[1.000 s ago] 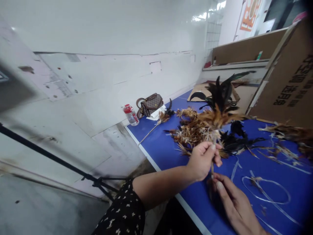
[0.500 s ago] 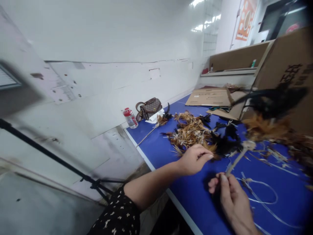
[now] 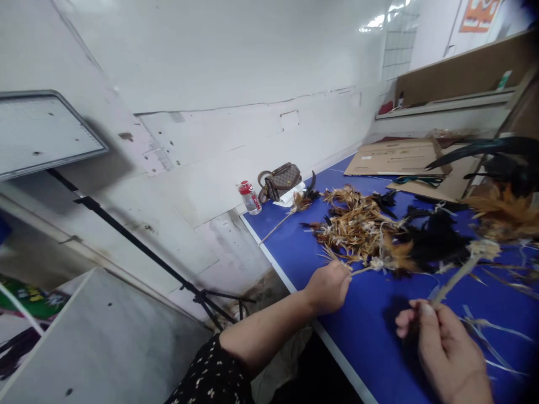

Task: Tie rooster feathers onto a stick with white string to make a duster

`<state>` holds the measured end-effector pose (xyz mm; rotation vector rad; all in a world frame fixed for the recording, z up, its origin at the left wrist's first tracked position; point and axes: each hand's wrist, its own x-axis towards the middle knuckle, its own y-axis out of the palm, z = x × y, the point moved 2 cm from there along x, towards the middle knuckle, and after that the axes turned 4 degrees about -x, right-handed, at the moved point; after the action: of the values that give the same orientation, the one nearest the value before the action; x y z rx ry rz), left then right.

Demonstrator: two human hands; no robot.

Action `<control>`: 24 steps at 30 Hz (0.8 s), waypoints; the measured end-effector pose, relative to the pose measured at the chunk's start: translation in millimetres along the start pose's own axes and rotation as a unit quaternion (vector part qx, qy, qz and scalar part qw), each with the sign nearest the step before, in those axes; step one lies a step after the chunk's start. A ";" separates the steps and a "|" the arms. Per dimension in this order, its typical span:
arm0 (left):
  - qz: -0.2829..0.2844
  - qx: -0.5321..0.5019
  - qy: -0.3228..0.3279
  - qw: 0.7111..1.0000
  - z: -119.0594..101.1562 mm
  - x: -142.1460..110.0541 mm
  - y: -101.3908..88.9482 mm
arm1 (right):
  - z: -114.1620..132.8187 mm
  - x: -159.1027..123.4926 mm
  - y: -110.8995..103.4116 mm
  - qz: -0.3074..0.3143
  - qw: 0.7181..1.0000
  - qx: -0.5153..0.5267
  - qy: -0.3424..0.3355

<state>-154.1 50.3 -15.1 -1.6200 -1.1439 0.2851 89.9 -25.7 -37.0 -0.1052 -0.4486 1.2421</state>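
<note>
My right hand [image 3: 448,342] grips the pale stick handle of a feather duster [image 3: 461,275]. Brown and long black feathers spread from its bound top at the right edge of the view. Low over the blue table, my left hand [image 3: 329,286] is closed round the thin end of a small feather bunch [image 3: 391,258], whose orange-brown and black feathers point right. Beyond that hand lies a pile of loose brown feather bunches [image 3: 353,224] with pale tied ends. Black feathers [image 3: 442,230] lie to the right of the pile.
Another feather-tipped stick [image 3: 275,227] lies near the table's left edge, by a red-capped bottle [image 3: 250,199] and a checked handbag [image 3: 284,179]. Flattened cardboard [image 3: 391,158] is at the back. Pale plastic strands [image 3: 497,325] lie on the blue table [image 3: 362,331]. A black stand [image 3: 138,249] is left.
My left hand has closed on a small feather bunch from the pile's near side. My right hand still holds the feather duster. The view has turned left, so things appear shifted right.
</note>
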 end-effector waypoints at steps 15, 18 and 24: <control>-0.192 -0.042 0.043 0.980 11.3 30.8 -24.1 | 0.5 -3.8 0.5 0.016 1.000 0.006 0.018; -0.228 0.031 -0.075 0.970 58.4 44.3 -66.4 | -1.1 -3.9 1.2 0.023 0.999 0.010 0.021; -0.229 0.114 -0.268 0.929 153.7 41.8 -108.0 | -1.1 -4.7 3.4 0.022 0.999 0.019 0.025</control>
<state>-294.4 173.5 31.5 -1.0481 -1.7911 0.5505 86.1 -28.8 -40.4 -0.1140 -0.3820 1.2886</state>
